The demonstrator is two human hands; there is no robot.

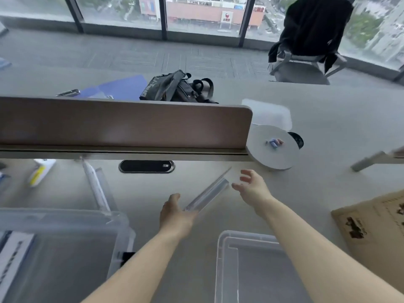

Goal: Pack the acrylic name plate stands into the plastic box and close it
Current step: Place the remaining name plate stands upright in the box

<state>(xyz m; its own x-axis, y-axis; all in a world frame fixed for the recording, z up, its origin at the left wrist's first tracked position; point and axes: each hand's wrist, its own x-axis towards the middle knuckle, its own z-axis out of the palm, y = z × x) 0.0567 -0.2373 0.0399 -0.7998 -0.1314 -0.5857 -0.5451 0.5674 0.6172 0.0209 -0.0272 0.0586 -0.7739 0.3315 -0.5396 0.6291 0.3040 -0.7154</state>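
Holding one end of a clear acrylic stand (207, 194), the left hand (176, 217) has its fingers wrapped around it. The stand slants up over the grey table (328, 132). The right hand (251, 186) is just beside the other end, fingers spread wide and holding nothing. The clear plastic box (56, 248) sits at the left. Its lid (244, 267) lies flat near the arms.

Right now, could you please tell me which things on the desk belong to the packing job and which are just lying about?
For the job:
clear acrylic name plate stand, held at its near end by the left hand
right hand, open beside it
clear plastic box
clear lid

Lying about:
black bag
round white disc
brown cardboard box
white pen
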